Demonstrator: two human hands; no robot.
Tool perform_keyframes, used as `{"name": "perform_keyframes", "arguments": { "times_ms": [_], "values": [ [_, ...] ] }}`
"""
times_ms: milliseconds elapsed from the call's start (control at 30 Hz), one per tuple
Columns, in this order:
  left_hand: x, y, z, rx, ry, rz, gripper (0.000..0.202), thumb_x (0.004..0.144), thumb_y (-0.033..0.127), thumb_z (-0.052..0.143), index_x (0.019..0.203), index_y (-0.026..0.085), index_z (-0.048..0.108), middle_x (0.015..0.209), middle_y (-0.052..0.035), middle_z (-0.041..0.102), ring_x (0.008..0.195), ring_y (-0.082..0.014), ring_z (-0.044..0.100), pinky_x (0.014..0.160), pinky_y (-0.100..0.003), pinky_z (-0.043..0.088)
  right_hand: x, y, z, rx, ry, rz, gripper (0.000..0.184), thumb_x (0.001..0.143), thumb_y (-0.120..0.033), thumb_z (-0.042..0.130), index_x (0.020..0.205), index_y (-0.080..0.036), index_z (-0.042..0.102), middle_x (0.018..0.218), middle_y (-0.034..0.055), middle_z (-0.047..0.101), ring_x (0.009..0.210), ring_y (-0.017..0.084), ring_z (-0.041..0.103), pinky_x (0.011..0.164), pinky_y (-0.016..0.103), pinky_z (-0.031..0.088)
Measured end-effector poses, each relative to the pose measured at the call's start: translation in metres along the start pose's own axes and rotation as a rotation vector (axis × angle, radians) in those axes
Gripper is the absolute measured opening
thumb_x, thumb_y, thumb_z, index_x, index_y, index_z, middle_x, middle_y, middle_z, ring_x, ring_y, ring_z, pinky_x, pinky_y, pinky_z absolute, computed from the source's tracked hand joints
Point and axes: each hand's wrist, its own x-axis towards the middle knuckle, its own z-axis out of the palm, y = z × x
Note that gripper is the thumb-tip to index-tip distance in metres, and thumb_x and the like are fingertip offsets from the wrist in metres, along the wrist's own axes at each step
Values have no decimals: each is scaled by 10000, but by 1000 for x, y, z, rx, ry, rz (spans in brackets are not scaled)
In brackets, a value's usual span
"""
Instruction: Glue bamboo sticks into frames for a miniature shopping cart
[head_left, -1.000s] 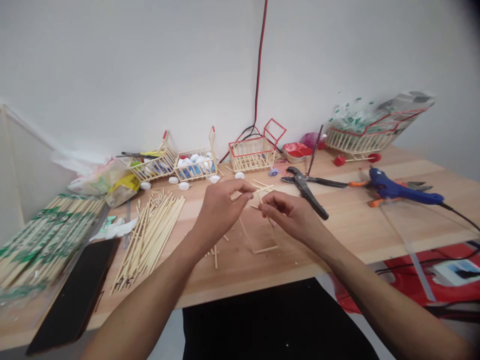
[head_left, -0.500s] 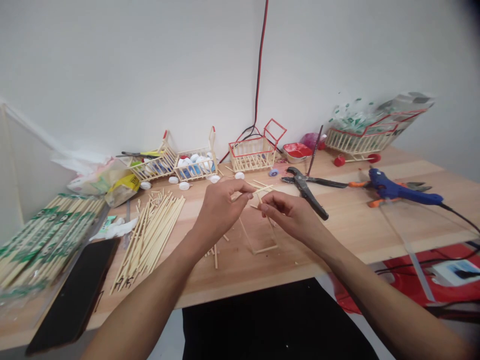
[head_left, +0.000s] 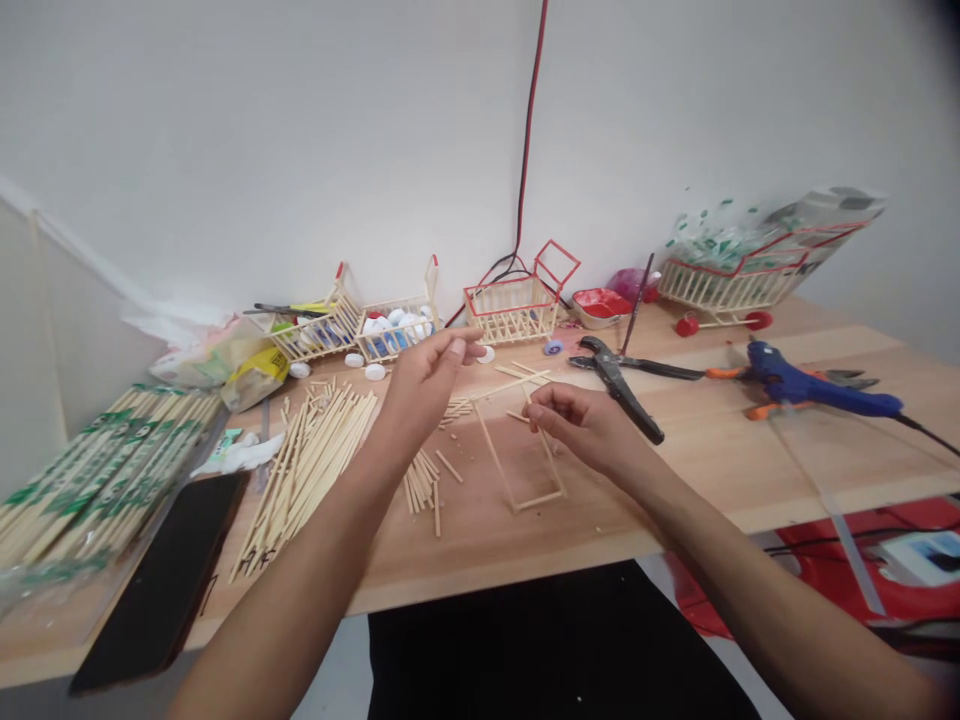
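Stick frame (head_left: 538,500): slender pale wood, four-sided; right hand (head_left: 574,422) pinches one side.

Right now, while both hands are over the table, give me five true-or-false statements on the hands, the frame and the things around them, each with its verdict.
1. The right hand has its fingertips on the stick frame. True.
2. The left hand is gripping the near edge of the stick frame. False: the left hand is apart from that edge, farther back.
3. The blue glue gun lies to the right of the black-handled tool. True.
4. The black slab lies to the right of the loose long sticks. False: the black slab lies to their left.
5. The cart with red wheels stands toward the back right of the table. True.
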Motion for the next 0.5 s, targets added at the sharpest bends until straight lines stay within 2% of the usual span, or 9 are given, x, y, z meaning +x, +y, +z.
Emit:
{"name": "perform_keyframes", "arguments": {
  "times_ms": [133, 233, 367, 500],
  "values": [
    [5, -12, -4, 31, -103, -50, 297, 929, 294, 468, 1039, 149, 702, 967, -91, 745, 862, -165, 689, 770, -297, 549, 2, 4, -1, 49, -4, 37, 306, 836, -477, 594, 754, -182, 589, 675, 4, 592, 537, 102, 444, 473, 235, 340],
    [5, -14, -3, 90, -191, -56, 265, 899, 296, 521, 1010, 167, 724, 925, -72, 757, 856, -176, 694, 766, -308, 552, 3, 4, -2, 63, -5, 68, 333, 818, -502, 606, 753, -176, 589, 647, -4, 572, 507, 90, 416, 437, 222, 305],
    [2, -11, 1, 151, -215, -65, 205, 839, 280, 615, 966, 195, 752, 993, -62, 761, 928, -199, 701, 820, -321, 545, 4, 9, -2, 50, -12, 68, 320, 835, -488, 601, 765, -176, 594, 628, -12, 557, 491, 82, 387, 419, 211, 268],
    [-1, -9, 7, 147, -277, -95, 200, 829, 218, 603, 953, 185, 756, 850, -43, 770, 838, -185, 717, 803, -308, 542, 4, 18, -1, 32, -12, 27, 303, 865, -466, 582, 780, -177, 612, 643, -7, 566, 503, 84, 397, 431, 213, 285]
  ]
}}
